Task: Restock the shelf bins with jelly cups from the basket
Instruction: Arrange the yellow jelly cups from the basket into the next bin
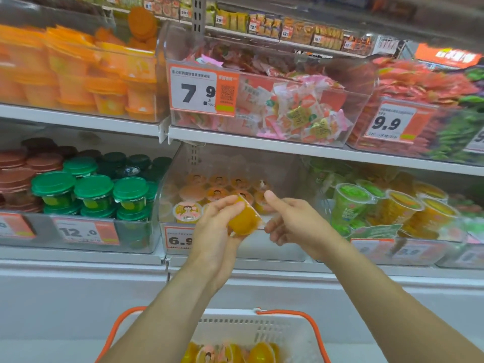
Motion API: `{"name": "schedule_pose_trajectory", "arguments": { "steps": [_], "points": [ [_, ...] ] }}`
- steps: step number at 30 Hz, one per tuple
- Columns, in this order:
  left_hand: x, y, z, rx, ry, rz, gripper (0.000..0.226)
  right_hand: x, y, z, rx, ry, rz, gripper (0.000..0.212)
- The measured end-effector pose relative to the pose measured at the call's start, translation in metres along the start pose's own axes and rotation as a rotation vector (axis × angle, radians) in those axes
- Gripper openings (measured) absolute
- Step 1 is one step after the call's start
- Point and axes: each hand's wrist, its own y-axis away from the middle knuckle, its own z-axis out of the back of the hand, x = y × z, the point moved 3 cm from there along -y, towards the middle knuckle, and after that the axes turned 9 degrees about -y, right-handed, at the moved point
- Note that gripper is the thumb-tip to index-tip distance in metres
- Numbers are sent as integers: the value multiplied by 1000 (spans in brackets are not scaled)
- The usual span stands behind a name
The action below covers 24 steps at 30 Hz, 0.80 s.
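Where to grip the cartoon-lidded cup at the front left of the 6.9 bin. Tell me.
Take that cartoon-lidded cup by its rim from above, fingers spread around the lid. It stands upright, lid up, against the bin's clear front wall, with other cups behind, so a side grip looks blocked.

Basket [262,326]: lowest in view, in front of the shelving, jelly cups [256,352] inside.
Middle bin [235,247]: on the lower shelf, directly behind both hands (partly filled).
Held cup [245,218]: in the left hand [217,231], before that bin.
Right hand [296,224]: just right of the cup.
Upper bin [267,106]: on the shelf above.
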Motion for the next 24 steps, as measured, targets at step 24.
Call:
{"name": "schedule_pose_trajectory", "arguments": {
  "steps": [24],
  "points": [
    [28, 0, 12, 118, -1928, -536, 49, 3, -49, 47, -267, 99, -49, 21]
  ]
}}
